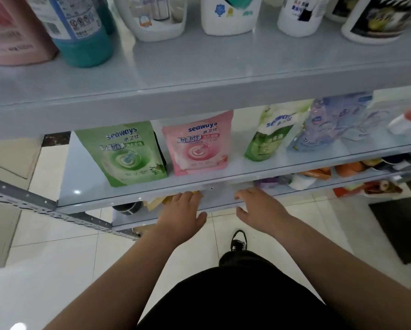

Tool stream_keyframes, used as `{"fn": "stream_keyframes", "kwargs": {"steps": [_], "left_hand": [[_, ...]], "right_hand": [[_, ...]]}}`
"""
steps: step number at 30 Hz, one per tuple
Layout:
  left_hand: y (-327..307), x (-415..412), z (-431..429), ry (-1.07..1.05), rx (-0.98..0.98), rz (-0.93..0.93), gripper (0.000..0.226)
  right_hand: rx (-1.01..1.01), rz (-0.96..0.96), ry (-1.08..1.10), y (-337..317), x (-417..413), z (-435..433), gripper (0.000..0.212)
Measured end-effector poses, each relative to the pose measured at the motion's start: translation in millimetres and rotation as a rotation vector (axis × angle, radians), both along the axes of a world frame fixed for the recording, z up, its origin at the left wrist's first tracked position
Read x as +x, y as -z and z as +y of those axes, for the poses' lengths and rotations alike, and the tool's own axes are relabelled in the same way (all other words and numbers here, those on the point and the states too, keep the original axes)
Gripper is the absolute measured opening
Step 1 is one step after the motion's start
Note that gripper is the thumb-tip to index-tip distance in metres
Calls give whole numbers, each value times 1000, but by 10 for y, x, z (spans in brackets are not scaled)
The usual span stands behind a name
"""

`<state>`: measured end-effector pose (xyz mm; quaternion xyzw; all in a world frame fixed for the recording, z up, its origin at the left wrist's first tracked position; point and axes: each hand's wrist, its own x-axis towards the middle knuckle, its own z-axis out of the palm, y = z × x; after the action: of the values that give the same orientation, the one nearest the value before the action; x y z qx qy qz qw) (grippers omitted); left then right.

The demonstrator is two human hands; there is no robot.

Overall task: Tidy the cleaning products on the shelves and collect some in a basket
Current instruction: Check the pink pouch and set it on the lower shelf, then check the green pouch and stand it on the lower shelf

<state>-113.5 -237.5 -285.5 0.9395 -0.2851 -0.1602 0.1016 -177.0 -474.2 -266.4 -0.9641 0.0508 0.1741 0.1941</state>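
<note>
Fingers (pixel 188 195) of the left hand (pixel 180 210) lie fairly straight and point under the front lip of the middle shelf (pixel 80 182). Their tips are hidden there, so I cannot tell whether they hold anything. The right hand (pixel 259 208) sits just beside it at the same lip, its fingers (pixel 247 192) loosely spread, thumb out, with nothing in them that shows.

The products in reach sit below that shelf: a yellow pack (pixel 161 200) just past the left fingertips and a dark tub (pixel 127 207) further left. On the shelf stand a green pouch (pixel 126 153) and a pink pouch (pixel 199 144), upright and close together. No basket is in view.

The step looks like a reach for stock on the level below. To do it well, the person should probably lower the head so the hands are not working blind. Both hands should go well under the lip before closing on the pack. Soft packs sag, so one hand should support it from beneath. It should come straight out without the knuckles knocking the shelf above.
</note>
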Motion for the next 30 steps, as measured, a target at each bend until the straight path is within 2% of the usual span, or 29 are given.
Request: {"fn": "stream_keyframes", "kwargs": {"steps": [7, 10, 15, 22, 27, 30], "left_hand": [[-89, -222, -366, 63, -82, 17, 54], [-139, -213, -692, 11, -145, 129, 54], [-243, 1, -1251, -203, -366, 222, 58], [-435, 492, -2202, -643, -700, 228, 82], [-411, 642, -2538, -782, -869, 219, 41], [-386, 588, -2609, -838, -903, 179, 33]], "right_hand": [[-58, -21, 59, -7, -567, -183, 37], [-68, -52, 57, -20, -646, -463, 37], [-64, -79, 10, -73, -529, -935, 35], [-42, -66, -117, -231, -318, -1678, 39], [-56, -61, -215, -296, -229, -2103, 39], [-48, -66, -253, -289, -201, -2276, 38]]}}
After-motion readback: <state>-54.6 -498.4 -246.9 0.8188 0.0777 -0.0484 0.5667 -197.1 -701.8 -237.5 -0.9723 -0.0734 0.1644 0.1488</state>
